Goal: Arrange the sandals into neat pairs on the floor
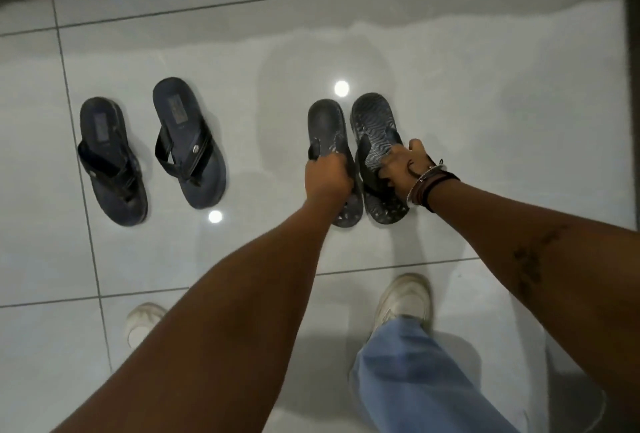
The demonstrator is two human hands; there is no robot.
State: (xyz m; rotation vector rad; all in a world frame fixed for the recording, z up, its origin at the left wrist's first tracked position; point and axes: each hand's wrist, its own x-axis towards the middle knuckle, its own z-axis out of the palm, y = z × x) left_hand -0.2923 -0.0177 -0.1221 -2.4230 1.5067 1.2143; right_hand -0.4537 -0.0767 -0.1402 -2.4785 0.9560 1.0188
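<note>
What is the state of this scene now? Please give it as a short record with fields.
blue sandals: two on the tiled floor, side by side, untouched
left grip: holds the strap of one dark sandal
right grip: holds the strap of the patterned sandal
held pair: side by side, close together
feet: white shoes

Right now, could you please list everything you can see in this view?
navy sandals: two, dark blue, left on the floor, apart, untouched.
grey sandals: two, dark grey, patterned, right of centre, side by side, one per grip.
floor: one, pale grey glossy tiles.
light reflections: two, white, on the tiles.
white shoes: two, bottom, on the person's feet.
jeans leg: one, light blue, bottom right.
bracelets: several, dark and beaded, right wrist.
left grip: one, holds the left grey sandal's strap.
right grip: one, holds the right grey sandal's strap.
</note>
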